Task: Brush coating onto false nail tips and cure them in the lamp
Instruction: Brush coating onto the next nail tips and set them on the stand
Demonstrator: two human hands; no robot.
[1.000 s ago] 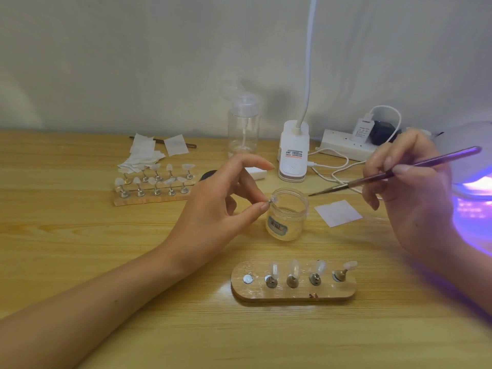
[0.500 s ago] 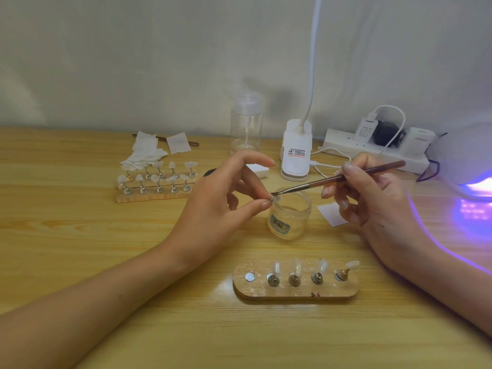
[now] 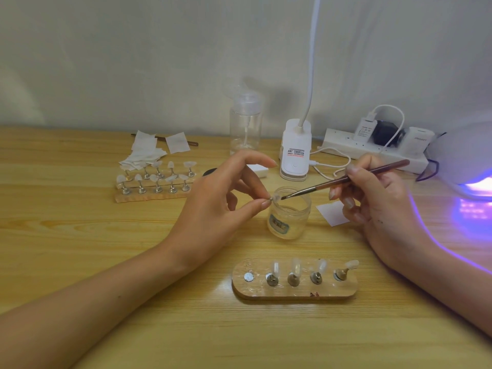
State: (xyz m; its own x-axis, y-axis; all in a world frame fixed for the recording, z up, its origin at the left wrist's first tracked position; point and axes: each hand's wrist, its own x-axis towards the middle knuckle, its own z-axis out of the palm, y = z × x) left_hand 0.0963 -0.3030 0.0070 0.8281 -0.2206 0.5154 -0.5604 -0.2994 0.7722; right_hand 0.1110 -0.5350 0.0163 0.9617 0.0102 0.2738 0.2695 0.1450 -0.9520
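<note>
No wording is sharp enough to read. The clip lamp's white base carries a sticker with red and black print, blurred. The clear jar has a pale label with smeared characters. The white charger and the white adapter bear small grey print, illegible.

Your head camera looks forward and down from close above the glass jar, which sits mid-frame; the wall rises beyond the jar.
</note>
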